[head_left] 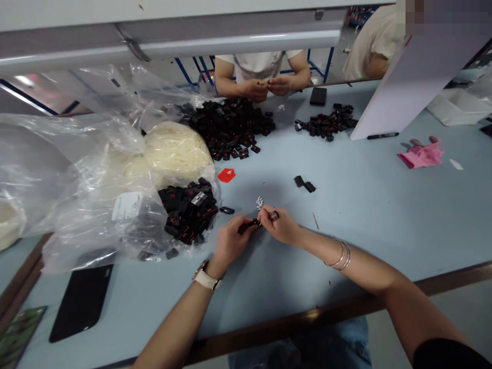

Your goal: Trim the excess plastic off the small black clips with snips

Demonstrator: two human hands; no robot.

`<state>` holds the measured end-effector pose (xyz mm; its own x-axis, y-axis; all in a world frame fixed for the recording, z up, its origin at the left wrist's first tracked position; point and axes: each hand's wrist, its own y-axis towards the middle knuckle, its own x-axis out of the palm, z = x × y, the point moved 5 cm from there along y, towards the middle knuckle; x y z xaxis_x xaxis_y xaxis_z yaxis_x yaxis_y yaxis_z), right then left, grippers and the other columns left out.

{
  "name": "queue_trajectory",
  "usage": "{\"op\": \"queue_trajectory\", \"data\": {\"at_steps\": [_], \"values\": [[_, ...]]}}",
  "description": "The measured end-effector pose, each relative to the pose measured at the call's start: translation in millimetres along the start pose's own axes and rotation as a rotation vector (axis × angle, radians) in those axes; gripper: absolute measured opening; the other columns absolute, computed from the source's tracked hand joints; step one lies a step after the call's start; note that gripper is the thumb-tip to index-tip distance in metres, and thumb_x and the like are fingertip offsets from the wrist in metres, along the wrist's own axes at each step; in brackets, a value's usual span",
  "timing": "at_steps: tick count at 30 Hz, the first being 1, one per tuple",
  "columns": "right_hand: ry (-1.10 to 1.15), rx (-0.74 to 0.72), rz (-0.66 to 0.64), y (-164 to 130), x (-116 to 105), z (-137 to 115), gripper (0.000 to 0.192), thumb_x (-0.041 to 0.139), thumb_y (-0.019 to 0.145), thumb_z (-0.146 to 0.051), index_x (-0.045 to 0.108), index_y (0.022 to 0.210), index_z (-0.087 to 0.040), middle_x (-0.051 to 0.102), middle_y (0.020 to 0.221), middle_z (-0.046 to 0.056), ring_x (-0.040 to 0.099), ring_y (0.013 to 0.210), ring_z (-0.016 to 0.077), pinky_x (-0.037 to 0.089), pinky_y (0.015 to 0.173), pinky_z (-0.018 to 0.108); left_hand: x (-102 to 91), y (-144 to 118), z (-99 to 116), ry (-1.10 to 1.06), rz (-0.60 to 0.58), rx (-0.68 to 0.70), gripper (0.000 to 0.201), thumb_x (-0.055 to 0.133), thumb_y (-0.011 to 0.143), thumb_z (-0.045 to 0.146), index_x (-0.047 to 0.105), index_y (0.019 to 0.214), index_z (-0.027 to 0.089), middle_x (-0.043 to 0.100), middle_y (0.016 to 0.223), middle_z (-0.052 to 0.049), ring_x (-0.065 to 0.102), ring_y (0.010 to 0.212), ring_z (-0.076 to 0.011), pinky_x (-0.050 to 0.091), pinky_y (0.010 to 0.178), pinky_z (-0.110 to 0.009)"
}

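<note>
Near the middle of the table, my left hand point(232, 238) is closed on a small black plastic part point(253, 223). My right hand point(281, 224) meets it there, its fingers pinched together at the part's right end. What the right fingers hold is too small to make out; a dark object point(274, 216) shows at them, its kind unclear. Just beyond the hands lies a little cluster of small white pieces point(260, 202). One loose black part point(227, 210) lies left of them, and a few more black parts point(305, 184) lie farther right.
A clear plastic bag point(96, 205) spills a pile of black parts point(188, 212) at left. Larger black heaps point(234, 123) lie farther back, near a co-worker's hands point(265, 88). A red piece point(226, 175), pink glove point(421, 154), upright white panel point(400, 87) and black tablet-like slab point(82, 302) surround the workspace.
</note>
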<state>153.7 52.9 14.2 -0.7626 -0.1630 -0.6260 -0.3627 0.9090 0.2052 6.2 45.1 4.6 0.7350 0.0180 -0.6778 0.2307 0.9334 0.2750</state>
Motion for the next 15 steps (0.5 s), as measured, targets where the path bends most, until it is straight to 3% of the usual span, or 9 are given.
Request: {"op": "queue_trajectory", "data": {"at_steps": [8, 15], "values": [[-0.132, 0.0, -0.026, 0.2, 4.1, -5.7, 0.031, 0.028, 0.095, -0.034, 0.053, 0.084, -0.02, 0.058, 0.061, 0.0, 0.047, 0.052, 0.0114, 0.032, 0.055, 0.024, -2.0, 0.4, 2.4, 0.004, 0.0, 0.025, 0.014, 0.061, 0.08, 0.029, 0.064, 0.072, 0.017, 0.061, 0.061, 0.0, 0.054, 0.053, -0.0113, 0.042, 0.052, -0.022], [0.131, -0.009, 0.068, -6.0, 1.0, 2.7, 0.035, 0.025, 0.096, -0.038, 0.051, 0.081, -0.02, 0.054, 0.06, -0.002, 0.051, 0.054, 0.0114, 0.038, 0.057, 0.023, -0.4, 0.2, 0.0, -0.005, -0.019, -0.002, 0.012, 0.062, 0.079, 0.028, 0.065, 0.075, 0.017, 0.063, 0.063, 0.0, 0.055, 0.054, -0.012, 0.042, 0.053, -0.023]]}}
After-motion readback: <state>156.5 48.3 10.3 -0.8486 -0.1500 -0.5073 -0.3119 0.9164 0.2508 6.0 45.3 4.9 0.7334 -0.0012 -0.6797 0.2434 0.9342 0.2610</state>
